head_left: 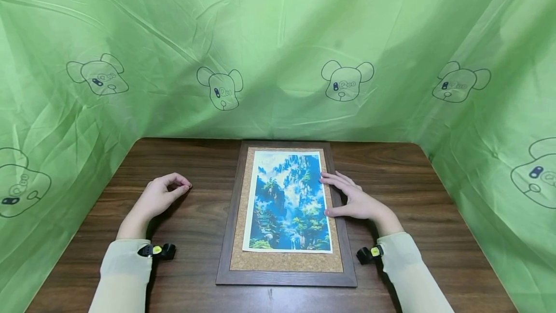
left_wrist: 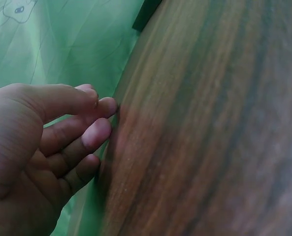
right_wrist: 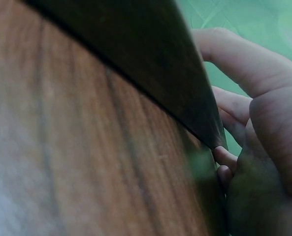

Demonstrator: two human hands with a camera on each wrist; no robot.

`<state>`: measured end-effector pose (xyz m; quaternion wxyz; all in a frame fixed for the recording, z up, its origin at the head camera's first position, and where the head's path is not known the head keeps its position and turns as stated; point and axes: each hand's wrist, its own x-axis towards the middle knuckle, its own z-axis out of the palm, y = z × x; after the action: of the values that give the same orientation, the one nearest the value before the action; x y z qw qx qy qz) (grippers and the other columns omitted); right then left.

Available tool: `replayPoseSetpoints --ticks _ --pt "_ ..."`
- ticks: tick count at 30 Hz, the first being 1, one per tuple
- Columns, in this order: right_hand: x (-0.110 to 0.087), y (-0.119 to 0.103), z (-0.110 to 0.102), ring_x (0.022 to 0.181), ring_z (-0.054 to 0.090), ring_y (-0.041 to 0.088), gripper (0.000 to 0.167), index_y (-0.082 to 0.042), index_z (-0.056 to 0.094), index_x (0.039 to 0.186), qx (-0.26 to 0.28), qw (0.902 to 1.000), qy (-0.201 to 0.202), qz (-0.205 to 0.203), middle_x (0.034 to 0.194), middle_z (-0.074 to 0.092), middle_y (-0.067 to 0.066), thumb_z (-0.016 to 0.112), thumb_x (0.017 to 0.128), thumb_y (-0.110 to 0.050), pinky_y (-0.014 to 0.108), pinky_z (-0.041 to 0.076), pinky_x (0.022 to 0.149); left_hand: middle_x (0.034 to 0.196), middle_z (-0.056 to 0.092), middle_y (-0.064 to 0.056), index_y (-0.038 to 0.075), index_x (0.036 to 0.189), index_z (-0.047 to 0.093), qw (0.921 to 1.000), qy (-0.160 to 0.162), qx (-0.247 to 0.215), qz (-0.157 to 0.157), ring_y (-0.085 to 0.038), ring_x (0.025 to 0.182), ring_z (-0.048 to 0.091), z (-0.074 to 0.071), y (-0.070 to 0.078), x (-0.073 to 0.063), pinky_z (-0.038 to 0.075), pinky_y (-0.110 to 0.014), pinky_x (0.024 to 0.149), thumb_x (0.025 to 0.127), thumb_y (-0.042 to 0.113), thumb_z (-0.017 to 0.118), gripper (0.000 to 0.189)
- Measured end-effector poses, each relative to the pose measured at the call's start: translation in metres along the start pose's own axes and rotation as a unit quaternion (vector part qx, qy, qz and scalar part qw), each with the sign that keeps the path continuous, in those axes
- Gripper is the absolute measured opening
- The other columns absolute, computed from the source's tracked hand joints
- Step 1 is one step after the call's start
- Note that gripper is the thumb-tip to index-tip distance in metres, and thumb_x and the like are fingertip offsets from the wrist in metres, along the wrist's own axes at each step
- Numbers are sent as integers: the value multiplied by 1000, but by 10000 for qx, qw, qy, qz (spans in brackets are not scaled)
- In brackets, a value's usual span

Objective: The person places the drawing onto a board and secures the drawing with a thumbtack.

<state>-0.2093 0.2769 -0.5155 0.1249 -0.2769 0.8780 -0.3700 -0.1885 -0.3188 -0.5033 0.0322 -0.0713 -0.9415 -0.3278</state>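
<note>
A print of blue mountains, a waterfall and green trees [head_left: 288,202] lies on a cork board [head_left: 286,262] with a dark wooden frame [head_left: 284,278]. My right hand [head_left: 358,202] reaches over the frame's right side, its spread fingers and thumb touching the print's right edge. In the right wrist view the frame's dark side [right_wrist: 136,54] hides the print. To the left of the board, my left hand [head_left: 162,194] rests at the table with loosely bent fingers. In the left wrist view its fingertips [left_wrist: 96,133] are by the tabletop, and I see nothing held.
The board lies on a dark wood-grain table [head_left: 195,216], reaching its back edge. Green cloth [head_left: 278,23] with bear-head drawings hangs behind and at both sides. Each wrist wears a small black camera, one left [head_left: 165,251] and one right [head_left: 367,255].
</note>
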Motion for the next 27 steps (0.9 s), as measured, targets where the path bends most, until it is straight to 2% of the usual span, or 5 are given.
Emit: replayPoseSetpoints --ticks 8,15,22,27 --pt "0 -1 0 168 3 39 93 -26 44 168 -1 10000 -28 61 181 25 -8 89 91 -49 92 0 112 91 74 3 18 104 77 9998 27 49 -181 -18 85 67 1 0 -1 51 -32 76 102 25 82 8" --pt "0 -3 0 168 3 42 91 -24 44 168 21 10000 -26 20 181 25 -4 88 92 -48 92 -1 111 82 74 5 20 99 82 9997 34 111 -194 -15 74 62 -1 0 -1 49 -32 68 101 34 83 15" --pt "0 -2 1 167 3 42 90 -24 44 168 11 10000 0 -10 181 25 -2 87 93 -48 92 -1 112 94 78 4 17 107 81 9996 -188 12 -205 -14 84 68 -4 3 -1 52 -33 75 104 27 79 11" --pt "-1 -1 0 167 4 42 90 -24 45 168 -3 10000 24 -28 181 25 -2 88 93 -47 92 0 112 98 77 1 15 114 80 9986 -512 -31 -97 -16 85 67 -14 8 -3 52 -33 75 107 28 75 16"
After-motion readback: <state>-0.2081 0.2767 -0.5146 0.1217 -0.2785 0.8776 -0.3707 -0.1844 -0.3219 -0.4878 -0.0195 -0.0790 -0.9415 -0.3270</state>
